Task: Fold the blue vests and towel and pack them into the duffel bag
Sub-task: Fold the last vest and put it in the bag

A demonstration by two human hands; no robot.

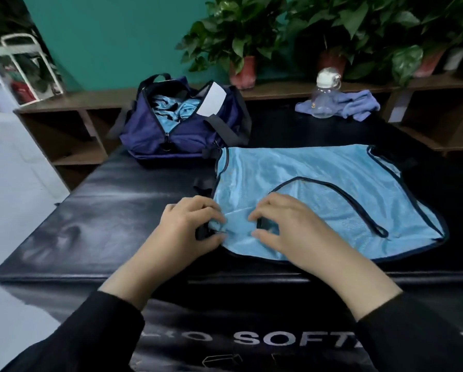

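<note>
Writing: white letters "SOFT" read on the near face of the black tabletop point(90, 210); the letters to either side are cut off or blurred.
Vest: your light blue vest point(319, 200) lies flat on the tabletop, long axis left to right, dark-trimmed neck opening towards the right.
Left hand: your left hand point(190, 224) pinches the vest's near-left corner, fingers curled.
Right hand: your right hand point(284, 226) pinches the fabric just beside it, thumb and fingers curled.
Duffel bag: the navy duffel bag point(182, 124) sits far left, unzipped, blue fabric inside, white tag point(211, 100) on top.
Towel: the blue towel point(359, 103) lies crumpled far right, behind a clear bottle point(324, 95).
</note>
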